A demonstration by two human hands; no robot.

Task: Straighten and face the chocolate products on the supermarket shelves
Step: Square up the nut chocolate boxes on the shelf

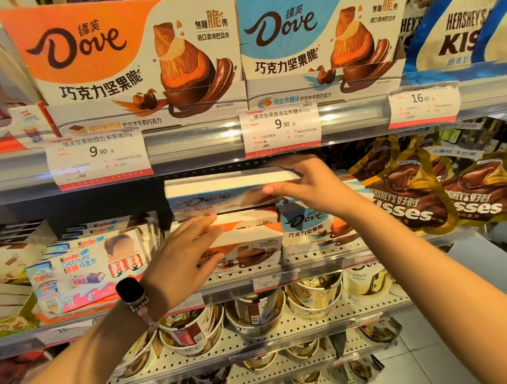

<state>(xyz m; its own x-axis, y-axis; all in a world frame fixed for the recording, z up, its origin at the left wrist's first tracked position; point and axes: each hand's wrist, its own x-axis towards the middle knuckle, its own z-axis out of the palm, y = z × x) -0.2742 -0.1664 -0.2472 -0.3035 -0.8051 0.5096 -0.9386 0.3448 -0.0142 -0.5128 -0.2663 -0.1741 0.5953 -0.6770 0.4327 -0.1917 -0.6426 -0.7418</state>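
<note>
From the head view, the right hand [306, 184] grips the right end of a blue Dove box [218, 193], thumb under and fingers over, holding it lifted and blurred just under the upper shelf rail [187, 142]. The left hand [188, 251] lies flat, fingers straight, on the orange Dove box [248, 249] stacked below. The lifted box is held by one end only, so I think it could tip at its free left end or slip, and a knock could push the orange stack back. Room is tight: the rail with its price tags [281, 127] sits just above, another blue box [308, 227] stands just beside on the right, with Kisses bags [407, 198] beyond it and Kinder boxes [85, 269] to the left. The shelf lip [321, 267] is near, so anything nudged forward could drop onto the cups [313, 299] below.
</note>
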